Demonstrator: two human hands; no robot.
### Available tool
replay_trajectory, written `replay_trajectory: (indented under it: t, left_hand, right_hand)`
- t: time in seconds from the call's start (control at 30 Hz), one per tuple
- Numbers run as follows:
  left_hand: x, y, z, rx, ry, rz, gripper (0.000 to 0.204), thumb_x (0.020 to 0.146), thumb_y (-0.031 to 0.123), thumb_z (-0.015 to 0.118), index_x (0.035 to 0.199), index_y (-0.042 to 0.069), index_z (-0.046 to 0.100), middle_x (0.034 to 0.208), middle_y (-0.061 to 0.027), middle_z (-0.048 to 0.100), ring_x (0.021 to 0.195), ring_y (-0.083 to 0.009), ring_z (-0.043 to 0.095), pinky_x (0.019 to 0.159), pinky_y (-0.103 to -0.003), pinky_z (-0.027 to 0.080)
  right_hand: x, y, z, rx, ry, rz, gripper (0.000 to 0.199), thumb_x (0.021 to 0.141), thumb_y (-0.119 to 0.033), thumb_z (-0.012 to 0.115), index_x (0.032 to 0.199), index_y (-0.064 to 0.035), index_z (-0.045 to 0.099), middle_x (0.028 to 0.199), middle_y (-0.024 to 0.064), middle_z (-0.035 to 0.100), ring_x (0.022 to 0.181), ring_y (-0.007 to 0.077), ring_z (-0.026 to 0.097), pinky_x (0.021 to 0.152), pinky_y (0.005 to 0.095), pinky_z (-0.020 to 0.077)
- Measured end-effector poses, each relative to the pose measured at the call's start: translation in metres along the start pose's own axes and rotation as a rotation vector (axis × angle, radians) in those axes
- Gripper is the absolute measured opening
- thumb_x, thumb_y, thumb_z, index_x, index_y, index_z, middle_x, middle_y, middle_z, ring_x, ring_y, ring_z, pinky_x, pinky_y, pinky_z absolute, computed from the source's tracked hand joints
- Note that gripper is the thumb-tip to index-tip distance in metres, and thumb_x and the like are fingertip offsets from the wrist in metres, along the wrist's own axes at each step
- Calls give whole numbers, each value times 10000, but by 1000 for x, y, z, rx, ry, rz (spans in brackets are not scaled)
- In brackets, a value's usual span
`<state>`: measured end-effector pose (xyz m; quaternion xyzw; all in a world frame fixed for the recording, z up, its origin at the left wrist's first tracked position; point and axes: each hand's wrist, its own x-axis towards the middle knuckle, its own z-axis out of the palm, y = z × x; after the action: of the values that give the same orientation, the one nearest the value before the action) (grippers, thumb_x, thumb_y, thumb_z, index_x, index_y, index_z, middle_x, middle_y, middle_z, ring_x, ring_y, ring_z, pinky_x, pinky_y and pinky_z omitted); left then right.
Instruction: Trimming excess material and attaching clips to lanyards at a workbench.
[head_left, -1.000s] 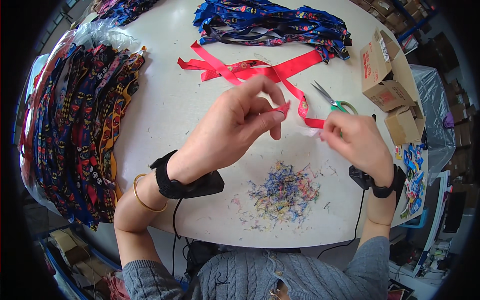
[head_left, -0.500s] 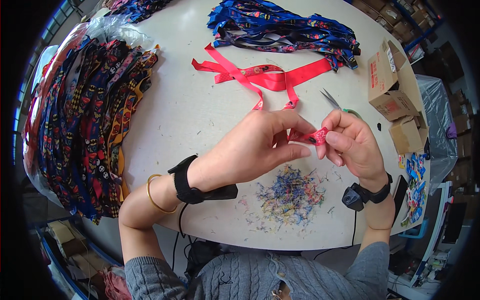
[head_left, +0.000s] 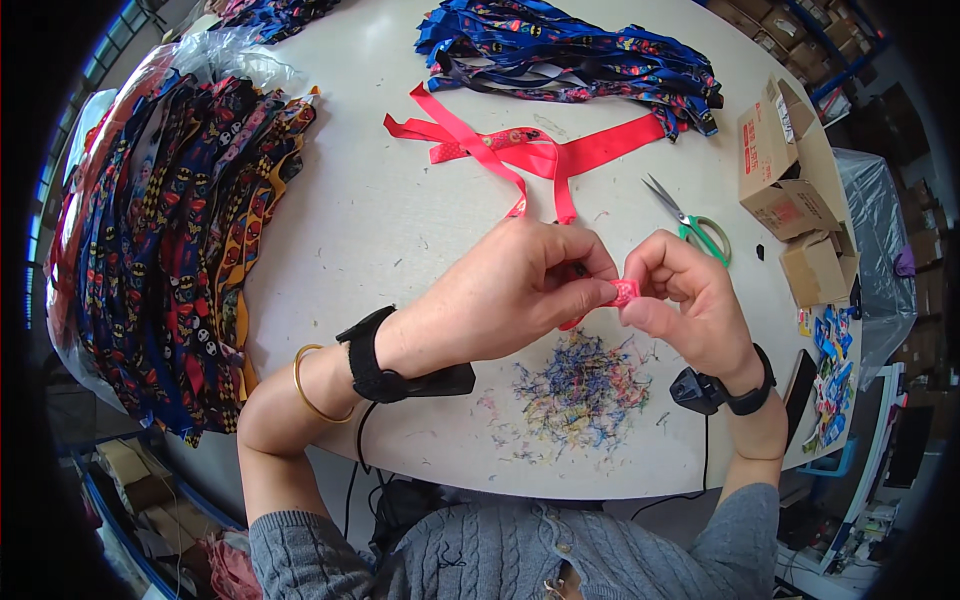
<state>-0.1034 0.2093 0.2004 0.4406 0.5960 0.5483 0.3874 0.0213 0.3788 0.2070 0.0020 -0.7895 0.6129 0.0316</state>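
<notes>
My left hand is closed, thumb against fingers, on a red printed ribbon whose short end sticks out past the thumb. The thumb and forefinger of my right hand close on that end from the other side. From my left hand the ribbon runs away over the table to more red ribbons, which lie crossed and looped. Part of the ribbon is hidden inside my left fingers. Green-handled scissors lie beyond my right hand, blades slightly apart, touched by neither hand.
Blue printed ribbons are bundled at the far side. A large pile of dark patterned ribbons on clear plastic fills the left. Coloured thread scraps lie in front of me. An open cardboard box stands at the right edge.
My right hand has shifted slightly left and its fingers have moved along the ribbon's end. Less ribbon now shows between my hands. The scissors' handles have come into view.
</notes>
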Motion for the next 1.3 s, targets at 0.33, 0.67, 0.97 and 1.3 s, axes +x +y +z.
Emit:
replay_trajectory:
  t: [0.33,0.67,0.97,1.3]
  left_hand:
    - [1,-1,0,78,-9,2,99,886,92,597,887,-6,610,653,2,555,599,-39,483,535,-208,400]
    - [2,-4,-2,57,-20,8,109,886,97,601,898,-11,613,670,13,559,611,-36,478,545,-209,405]
    - [1,-1,-8,112,-89,27,123,848,96,644,919,-2,622,689,18,572,629,-28,491,572,-198,402]
    - [3,3,-13,28,-134,-100,120,822,81,665,903,4,623,742,9,611,668,-24,528,596,-179,403]
  right_hand:
    - [-1,-10,-3,-301,71,59,189,918,-178,555,817,-21,528,653,16,552,523,60,500,479,200,387]
    - [-1,-17,-17,-406,-142,79,137,911,-136,548,859,-10,552,719,29,582,581,60,542,511,201,411]
    - [-1,-12,-11,-132,17,118,167,942,-148,500,875,1,538,739,36,574,599,63,544,522,190,424]
    - [0,-9,-13,-207,34,97,194,958,-164,467,858,-5,515,727,30,558,578,51,515,500,182,399]
